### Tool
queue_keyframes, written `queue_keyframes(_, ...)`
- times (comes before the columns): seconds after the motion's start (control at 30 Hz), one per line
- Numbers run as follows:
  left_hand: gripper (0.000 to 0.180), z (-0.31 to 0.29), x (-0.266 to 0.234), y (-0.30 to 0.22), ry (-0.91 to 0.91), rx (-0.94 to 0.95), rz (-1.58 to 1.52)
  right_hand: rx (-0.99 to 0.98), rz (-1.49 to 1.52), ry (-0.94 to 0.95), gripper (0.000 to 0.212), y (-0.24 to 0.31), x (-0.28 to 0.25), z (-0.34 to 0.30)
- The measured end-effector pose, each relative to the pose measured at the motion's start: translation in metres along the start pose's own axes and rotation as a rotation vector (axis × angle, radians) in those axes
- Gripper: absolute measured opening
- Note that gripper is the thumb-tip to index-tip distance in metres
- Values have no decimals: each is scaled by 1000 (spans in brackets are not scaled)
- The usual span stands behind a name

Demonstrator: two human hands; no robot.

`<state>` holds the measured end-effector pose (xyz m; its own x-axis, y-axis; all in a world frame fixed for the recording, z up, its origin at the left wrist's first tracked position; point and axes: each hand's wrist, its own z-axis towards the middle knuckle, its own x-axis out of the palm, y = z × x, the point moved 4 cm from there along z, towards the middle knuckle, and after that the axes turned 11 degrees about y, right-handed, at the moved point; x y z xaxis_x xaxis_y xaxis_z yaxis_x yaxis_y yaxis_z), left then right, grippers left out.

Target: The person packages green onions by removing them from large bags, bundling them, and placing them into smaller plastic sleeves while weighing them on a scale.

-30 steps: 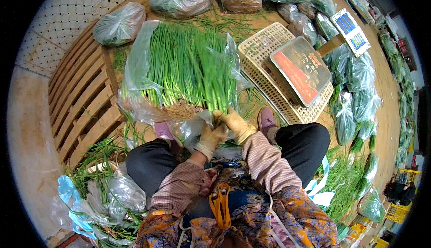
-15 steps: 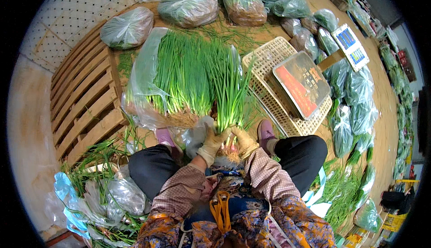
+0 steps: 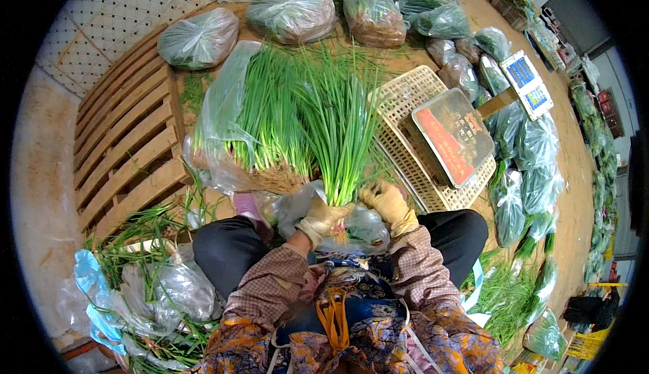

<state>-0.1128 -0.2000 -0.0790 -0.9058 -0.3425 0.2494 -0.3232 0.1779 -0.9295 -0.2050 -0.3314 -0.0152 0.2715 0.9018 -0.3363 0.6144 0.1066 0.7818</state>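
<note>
My left hand, in a tan glove, is closed around the lower stalks of a bunch of scallions. The bunch stands upright, its leaves fanning away from me and its roots just below my grip. To the right, my gloved right hand is apart from the bunch, its fingers curled together. What they hold, if anything, is too small to name. Beyond my left hand, more scallions lie in a row, roots toward me, partly wrapped by an open clear plastic bag. Crumpled clear plastic lies between my legs.
A platform scale rests on an upturned cream plastic crate at the right. Bagged greens line the back and right. A wooden pallet is at left. Loose scallion leaves and plastic scraps pile by my left knee.
My right hand has come off the bunch and moved right, its fingers curled. The left hand still grips the scallions, whose leaves now spread wider and lean slightly left.
</note>
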Motion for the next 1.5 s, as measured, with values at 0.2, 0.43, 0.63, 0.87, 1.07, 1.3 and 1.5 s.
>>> queue_keyframes(0.2,42,-5,-4,-21,-172,5,273,-98,-210,-108,39,74,8,3)
queue_keyframes(0.43,38,-6,-8,-18,-151,-124,270,-268,-11,-35,30,45,29,24)
queue_keyframes(0.63,30,1,-13,9,-47,-53,53,-551,811,77,19,46,29,5)
queue_keyframes(0.87,39,0,-16,13,-106,-107,180,-444,1005,-179,25,37,-49,19)
queue_keyframes(1.07,30,-5,-16,17,-68,-10,252,-468,491,-54,20,113,-56,43)
queue_keyframes(1.3,28,-8,-13,13,-44,-67,258,-299,-126,-257,26,106,-71,57)
queue_keyframes(1.5,33,-15,0,-22,-1,-146,235,-72,-33,-20,32,102,-59,50)
